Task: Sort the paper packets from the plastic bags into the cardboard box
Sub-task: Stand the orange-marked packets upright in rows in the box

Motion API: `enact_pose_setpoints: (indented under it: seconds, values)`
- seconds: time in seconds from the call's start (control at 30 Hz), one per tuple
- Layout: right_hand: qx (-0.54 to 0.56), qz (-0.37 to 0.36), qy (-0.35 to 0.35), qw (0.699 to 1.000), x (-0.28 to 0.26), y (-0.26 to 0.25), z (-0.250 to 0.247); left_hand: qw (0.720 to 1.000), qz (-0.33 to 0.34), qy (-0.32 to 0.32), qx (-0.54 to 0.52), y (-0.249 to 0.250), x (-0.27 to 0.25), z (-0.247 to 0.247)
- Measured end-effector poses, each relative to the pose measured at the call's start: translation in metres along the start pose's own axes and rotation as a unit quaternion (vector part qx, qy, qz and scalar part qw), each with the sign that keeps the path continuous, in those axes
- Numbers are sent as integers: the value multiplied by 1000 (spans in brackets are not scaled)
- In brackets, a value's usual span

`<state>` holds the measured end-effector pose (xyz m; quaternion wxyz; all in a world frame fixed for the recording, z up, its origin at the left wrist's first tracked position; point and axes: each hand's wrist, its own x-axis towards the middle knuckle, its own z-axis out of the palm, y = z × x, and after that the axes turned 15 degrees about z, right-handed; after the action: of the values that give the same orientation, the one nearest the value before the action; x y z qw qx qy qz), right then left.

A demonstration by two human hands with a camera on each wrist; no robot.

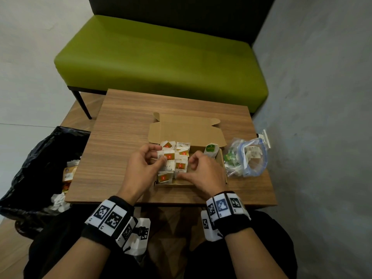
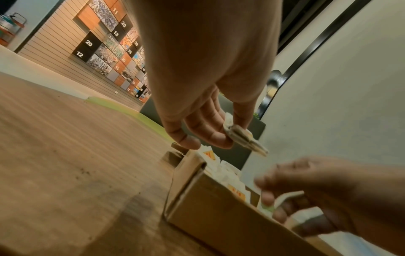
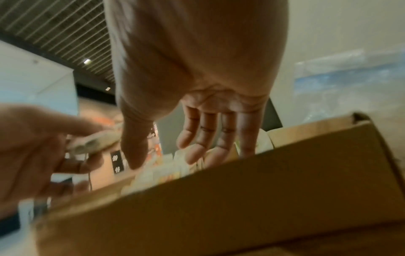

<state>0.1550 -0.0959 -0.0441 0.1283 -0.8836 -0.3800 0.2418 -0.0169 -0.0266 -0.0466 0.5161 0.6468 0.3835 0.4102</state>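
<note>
An open cardboard box (image 1: 173, 184) sits mid-table, its left part filled with white paper packets (image 1: 182, 158) with red and yellow labels. A green-labelled packet (image 1: 211, 150) stands at its far right. My left hand (image 1: 162, 154) pinches a thin stack of packets (image 2: 247, 140) between thumb and fingers, just above the box's left side (image 2: 208, 216). My right hand (image 1: 188, 167) hovers over the box's middle with its fingers loosely extended (image 3: 197, 152) and holds nothing. Clear plastic bags (image 1: 249, 158) with more packets lie right of the box.
A black bin bag (image 1: 40, 158) with discarded wrappers stands left of the table. A green bench (image 1: 161, 57) is beyond the table's far edge, and a grey wall (image 1: 322, 117) runs along the right. Bare wooden tabletop (image 1: 120, 137) lies left of the box.
</note>
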Motion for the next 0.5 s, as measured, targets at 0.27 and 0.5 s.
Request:
enact_pose_setpoints:
  seconds: [0.27,0.5]
  values:
    - [308,-33,-106,945,-9,-2,-9,998,18,-48,20,-3,-5,15]
    - [242,-38,-103,964,-3,11,0,991,44,-82,92,2,-8,13]
